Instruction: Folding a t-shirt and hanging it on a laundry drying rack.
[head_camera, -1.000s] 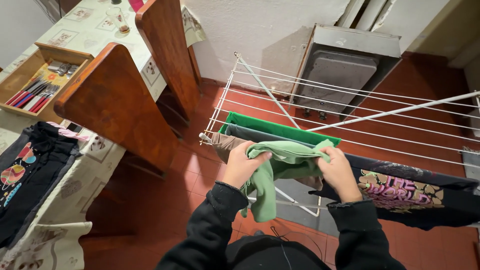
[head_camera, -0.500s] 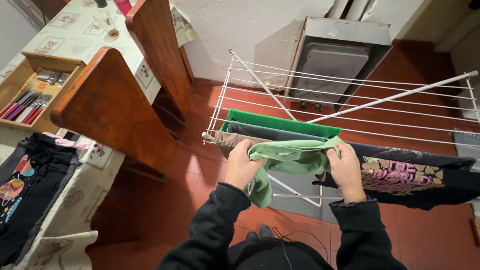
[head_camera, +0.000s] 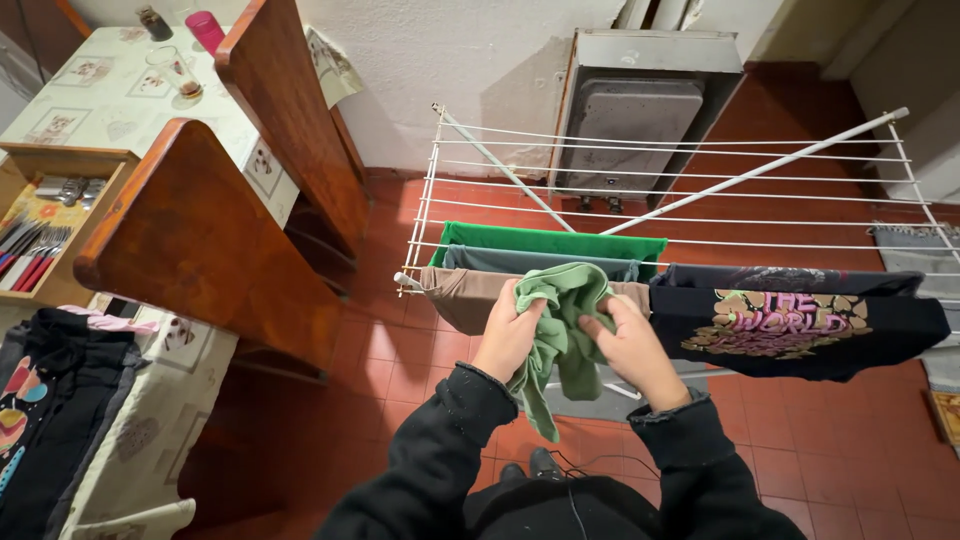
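Both hands hold a light green garment (head_camera: 562, 320) bunched up just above the near rail of a white drying rack (head_camera: 700, 185). My left hand (head_camera: 510, 335) grips its left side and my right hand (head_camera: 630, 345) pinches its right side, the two hands close together. A tail of the cloth hangs down between my arms. On the rack behind it lie a brown garment (head_camera: 460, 292), a grey one (head_camera: 520, 262) and a dark green one (head_camera: 550, 240). A black printed shirt (head_camera: 790, 320) hangs on the rack to the right.
Two wooden chair backs (head_camera: 200, 240) stand at the left against a table (head_camera: 90, 90) with a patterned cloth, a cutlery tray (head_camera: 40, 225) and a glass (head_camera: 180, 75). Dark clothes (head_camera: 50, 400) lie on the table's near end. A metal heater (head_camera: 630, 120) leans on the far wall.
My hands have come together, folding the spread green garment into a bunch. The view has shifted a little toward the rack.
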